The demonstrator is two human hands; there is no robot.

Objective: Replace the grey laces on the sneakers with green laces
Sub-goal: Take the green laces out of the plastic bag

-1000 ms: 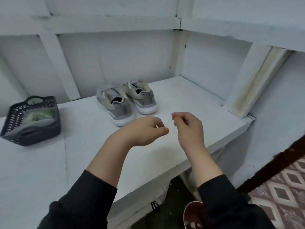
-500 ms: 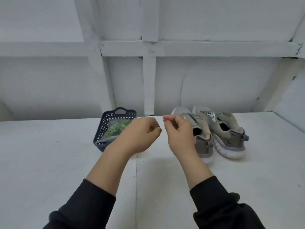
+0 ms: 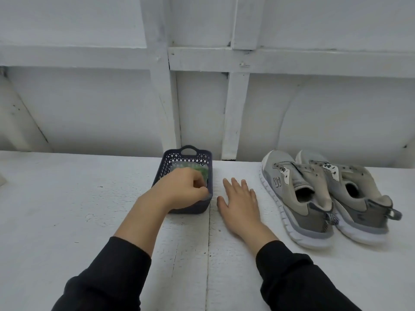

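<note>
**Where are we on the lace swap?**

Early on, I'd judge. The pair of grey mesh sneakers (image 3: 298, 198) stands on the white painted desk (image 3: 67, 209) off to my right. I see bare eyelets and loose tongues and no grey laces in them, so the stripping looks done. Nothing green is threaded yet.

**And the green ones?**

They're in the dark blue perforated plastic basket (image 3: 167, 163) by the back wall, inside a clear packet of green laces (image 3: 198, 170). My left hand (image 3: 179, 191) is down in the basket with its fingers (image 3: 199, 179) curled onto the packet's near edge. It reads as a pinch, though the hand hides most of the contact.

**Right hand?**

My right hand (image 3: 240, 198) lies flat on the desk just beside the basket, between it and the sneakers. Its fingers (image 3: 235, 184) are straight and spread, holding nothing.

**What's left?**

Nearly all the real work: lift the packet out, open it and lace both shoes. I can't tell where the grey laces went.
</note>
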